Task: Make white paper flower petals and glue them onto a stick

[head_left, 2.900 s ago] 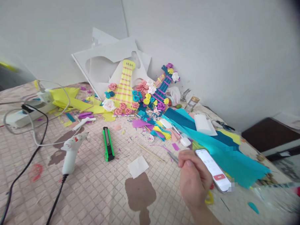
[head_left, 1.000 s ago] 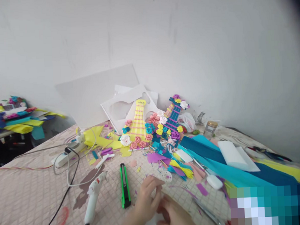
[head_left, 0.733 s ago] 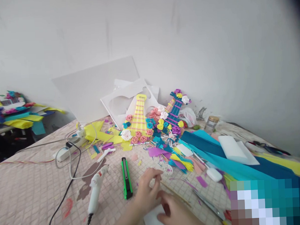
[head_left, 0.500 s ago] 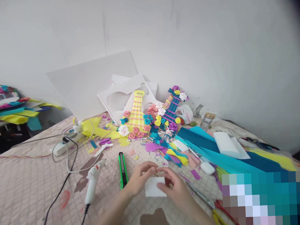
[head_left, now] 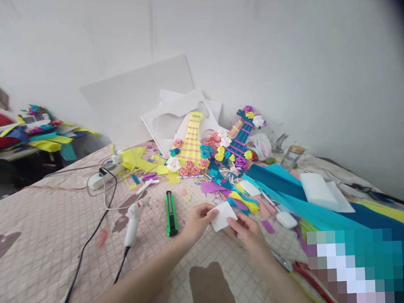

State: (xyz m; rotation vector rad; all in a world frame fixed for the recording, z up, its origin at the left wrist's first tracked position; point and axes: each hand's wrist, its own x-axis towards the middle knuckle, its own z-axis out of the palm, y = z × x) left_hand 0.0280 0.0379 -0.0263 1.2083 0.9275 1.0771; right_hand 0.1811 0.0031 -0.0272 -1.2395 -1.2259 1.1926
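A small white rectangular piece of paper (head_left: pixel 224 216) is held between both hands, tilted above the table. My left hand (head_left: pixel 201 220) pinches its upper left edge with the thumb on top. At its right edge my right hand (head_left: pixel 247 230) grips it between thumb and fingers. Some fingertips are hidden behind the paper. Left of the hands lies a green and black utility knife (head_left: pixel 171 214). Farther left rests a white hot glue gun (head_left: pixel 132 225) with a black cord. Under my right forearm, pliers with red handles (head_left: pixel 311 276) show partly.
A yellow paper guitar shape (head_left: pixel 192 143) and a blue one (head_left: pixel 239 141), both trimmed with paper flowers, lean at the back. Coloured crepe paper (head_left: pixel 287 197) spreads on the right, with a glass jar (head_left: pixel 293 156) behind. A power strip (head_left: pixel 102 176) with cords lies left.
Both hands have raised the white paper and tilted it, moving slightly right and away. My left hand has shifted onto the paper's left edge. The view has turned a little left.
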